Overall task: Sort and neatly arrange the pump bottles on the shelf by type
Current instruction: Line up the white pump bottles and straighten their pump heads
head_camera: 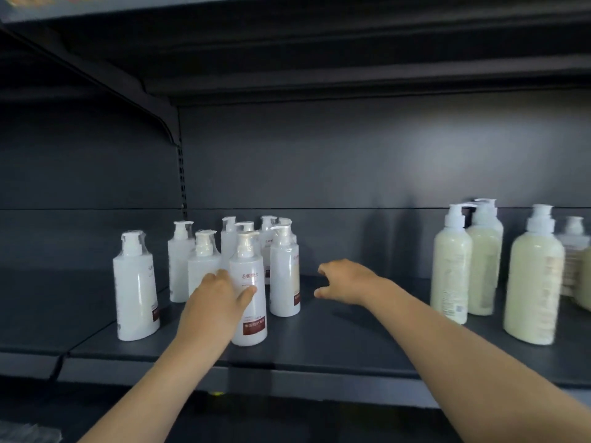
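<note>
As the left hand [217, 302] grips it, front white bottle [251, 314]: upright on the shelf, centre-left, nearest of its kind; brown label band faces out.
White group [179, 266]: other white pump bottles in a loose cluster behind and beside it, not in rows. I judge the step to be lining this group up, with the front bottle the one being placed.
Lone white bottle [136, 289]: stands apart to the left, near the edge.
Cream bottles [451, 270]: several at far right, well apart from the white ones, so the types look separated.
Shelf [335, 334]: dark, with a bare stretch between the two groups.
Next move at the cluster: probably a short slide or lift kept clear of close neighbours; the tall, narrow bottles could tip.
Left hand: thumb across the bottle's front, fingers round its left side.
Right hand [347, 281]: holds nothing, fingers loosely bent and parted, near the right-end white bottle [284, 282] but apart from it, arm stretched in from near right.
</note>
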Demonstrator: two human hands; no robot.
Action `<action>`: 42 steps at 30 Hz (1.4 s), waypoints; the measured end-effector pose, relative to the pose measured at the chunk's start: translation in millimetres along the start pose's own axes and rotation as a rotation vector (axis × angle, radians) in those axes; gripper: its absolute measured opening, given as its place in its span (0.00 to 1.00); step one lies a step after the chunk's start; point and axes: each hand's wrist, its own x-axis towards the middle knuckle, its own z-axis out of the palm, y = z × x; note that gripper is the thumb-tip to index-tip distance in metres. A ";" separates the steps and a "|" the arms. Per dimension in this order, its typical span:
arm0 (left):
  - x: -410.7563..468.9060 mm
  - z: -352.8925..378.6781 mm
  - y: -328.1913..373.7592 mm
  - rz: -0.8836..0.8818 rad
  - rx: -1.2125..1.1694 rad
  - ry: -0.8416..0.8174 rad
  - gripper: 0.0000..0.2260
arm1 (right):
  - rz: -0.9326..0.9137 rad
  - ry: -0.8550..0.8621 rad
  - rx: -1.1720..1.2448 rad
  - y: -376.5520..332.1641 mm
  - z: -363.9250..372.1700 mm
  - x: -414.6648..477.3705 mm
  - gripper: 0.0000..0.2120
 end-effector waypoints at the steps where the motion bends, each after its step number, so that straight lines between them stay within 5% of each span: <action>1: -4.8 -3.5 2.2 0.016 0.047 -0.004 0.17 | -0.003 -0.007 -0.072 3.9 -4.5 -11.1 0.19; 15: -155.7 -48.1 128.5 0.426 0.248 -0.413 0.19 | 0.049 -0.035 -0.289 71.2 -42.3 -246.9 0.22; 23: -221.0 -44.3 219.9 0.559 0.318 -0.485 0.20 | 0.214 -0.019 -0.241 135.8 -64.1 -356.2 0.24; 42: -132.5 56.3 382.2 0.745 0.084 -0.394 0.19 | 0.455 0.096 -0.264 298.8 -118.3 -306.9 0.19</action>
